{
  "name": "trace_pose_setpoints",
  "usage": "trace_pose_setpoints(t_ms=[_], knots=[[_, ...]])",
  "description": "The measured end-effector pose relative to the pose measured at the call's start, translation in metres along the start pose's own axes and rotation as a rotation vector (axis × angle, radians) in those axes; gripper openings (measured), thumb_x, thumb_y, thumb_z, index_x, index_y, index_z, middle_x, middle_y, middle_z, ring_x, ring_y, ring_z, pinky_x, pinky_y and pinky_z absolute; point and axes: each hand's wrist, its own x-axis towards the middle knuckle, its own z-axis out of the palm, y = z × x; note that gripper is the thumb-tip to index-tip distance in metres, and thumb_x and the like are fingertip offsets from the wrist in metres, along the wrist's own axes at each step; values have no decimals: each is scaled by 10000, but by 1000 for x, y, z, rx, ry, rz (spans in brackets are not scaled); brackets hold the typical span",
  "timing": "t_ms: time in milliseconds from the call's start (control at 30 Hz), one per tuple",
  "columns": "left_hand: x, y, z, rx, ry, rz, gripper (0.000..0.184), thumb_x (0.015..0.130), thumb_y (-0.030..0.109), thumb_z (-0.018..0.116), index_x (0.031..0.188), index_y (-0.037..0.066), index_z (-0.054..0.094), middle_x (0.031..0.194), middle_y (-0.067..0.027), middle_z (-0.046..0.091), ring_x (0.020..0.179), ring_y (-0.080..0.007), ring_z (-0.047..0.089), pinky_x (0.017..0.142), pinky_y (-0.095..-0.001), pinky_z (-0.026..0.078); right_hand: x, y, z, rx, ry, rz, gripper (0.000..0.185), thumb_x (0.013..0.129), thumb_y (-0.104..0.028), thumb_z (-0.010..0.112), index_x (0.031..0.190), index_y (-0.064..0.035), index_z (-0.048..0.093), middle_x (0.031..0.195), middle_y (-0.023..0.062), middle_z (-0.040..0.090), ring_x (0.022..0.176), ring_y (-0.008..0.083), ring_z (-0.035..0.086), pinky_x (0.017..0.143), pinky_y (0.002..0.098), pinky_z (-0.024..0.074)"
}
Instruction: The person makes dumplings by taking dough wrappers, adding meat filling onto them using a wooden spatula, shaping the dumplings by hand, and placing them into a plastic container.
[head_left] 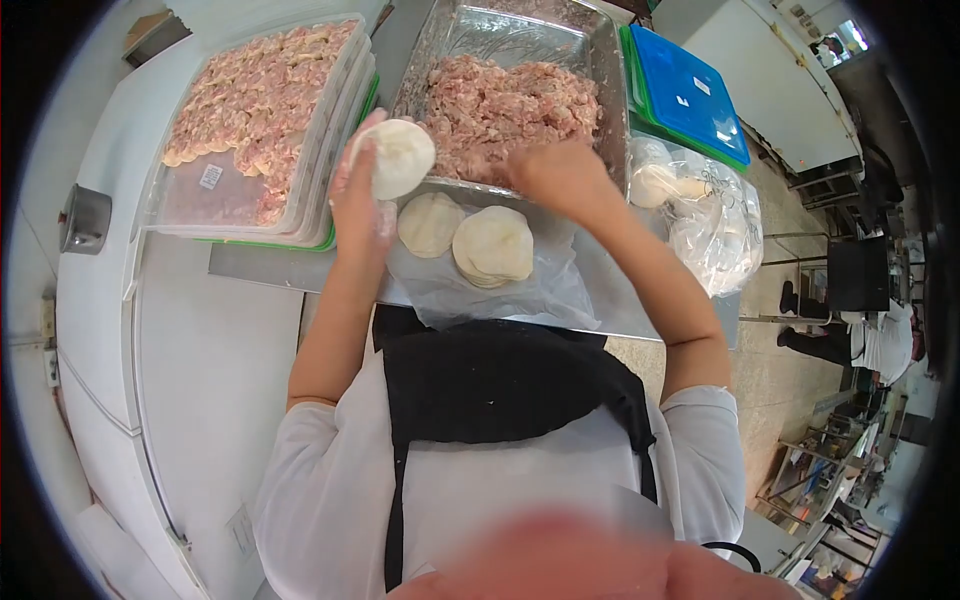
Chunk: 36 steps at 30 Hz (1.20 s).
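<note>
On my feed, my left hand (366, 195) grasps 1 thin, round, white dough wrapper (403, 160), held just beyond the near-left corner of the shiny rectangular metal pan (615, 150). My right hand (562, 178) reaches over the pan's near edge, fingers down at the pink minced meat (510, 105); I can't tell whether they have clenched any. Nearer, 2 groups of pale dough rounds (492, 245) rest on a crinkled clear plastic sheet (555, 285), the right group stacked. Left of the pan is a clear plastic tub (225, 205) of meat-topped pieces; to the right, a blue plastic lid (690, 90).
</note>
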Motion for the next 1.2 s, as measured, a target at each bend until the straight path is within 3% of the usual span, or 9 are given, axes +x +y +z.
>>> trace_pose_setpoints(t_ms=[333, 600, 667, 700, 767, 867, 900, 1067, 1200], knots=[[53, -24, 18, -406, 3, -129, 452, 1009, 282, 443, 1362, 3, 408, 1313, -137, 512, 1232, -261, 494, 1058, -434, 402, -30, 22, 0, 1214, 360, 385, 298, 928, -264, 576, 1073, -23, 676, 898, 162, 682, 788, 291, 629, 751, 336, 490], [66, -37, 106, -613, 91, -409, 540, 1005, 496, 296, 1158, 21, 500, 1174, -145, 565, 1128, -326, 545, 1007, -494, 416, -24, 27, 8, 724, 699, 207, 346, 929, -235, 597, 1205, -27, 608, 951, 160, 680, 800, 309, 654, 746, 319, 502], [100, -94, 58, -994, -1007, -212, 639, 980, 576, 218, 1188, 33, 482, 1219, -160, 534, 1153, -368, 510, 1012, -526, 388, -45, 38, -4, 633, 453, 218, 346, 924, -236, 587, 1218, -53, 602, 962, 179, 667, 839, 364, 640, 734, 395, 511], [99, -90, 61, -990, -1011, -214, 639, 980, 576, 218, 1188, 33, 482, 1219, -160, 534, 1153, -368, 510, 1012, -526, 388, -54, 38, -18, 633, 459, 220, 346, 924, -236, 587, 1218, -53, 602, 962, 179, 667, 839, 364, 640, 734, 395, 511], [89, -72, 75, -642, 116, -424, 729, 949, 623, 265, 1272, 1, 467, 1292, -200, 489, 1214, -406, 441, 1055, -591, 292, -72, 37, -45, 277, 111, 369, 331, 918, -244, 579, 1202, -75, 607, 911, 184, 660, 827, 379, 622, 711, 450, 504], [76, -54, 100, -553, 142, -448, 758, 937, 635, 283, 1290, -13, 453, 1333, -232, 454, 1267, -410, 400, 1068, -616, 254, -71, 33, -27, 397, 480, 318, 302, 909, -250, 576, 1167, -98, 620, 849, 166, 653, 788, 364, 626, 685, 456, 496], [73, -52, 105, -581, 57, -464, 748, 938, 648, 262, 1314, 20, 417, 1108, -151, 580, 1206, -382, 454, 1062, -629, 250, -70, 38, -16, 392, 487, 327, 302, 909, -250, 576, 1167, -98, 620, 849, 166, 653, 788, 364, 626, 685, 456, 496], [77, -42, 107, -458, 60, -459, 711, 919, 638, 351, 1244, 20, 484, 1073, -144, 571, 1133, -364, 495, 1016, -608, 312, -78, 44, -65, 98, 156, 379, 308, 889, -237, 595, 1169, -111, 616, 831, 145, 628, 748, 344, 628, 609, 418, 505], [85, -45, 113, -570, 126, -439, 596, 887, 539, 542, 1150, 4, 536, 1026, -144, 570, 1001, -325, 555, 925, -512, 425, -58, 28, -35, 333, 449, 233, 285, 879, -208, 601, 1136, -89, 630, 841, 133, 629, 765, 340, 628, 617, 415, 510]])
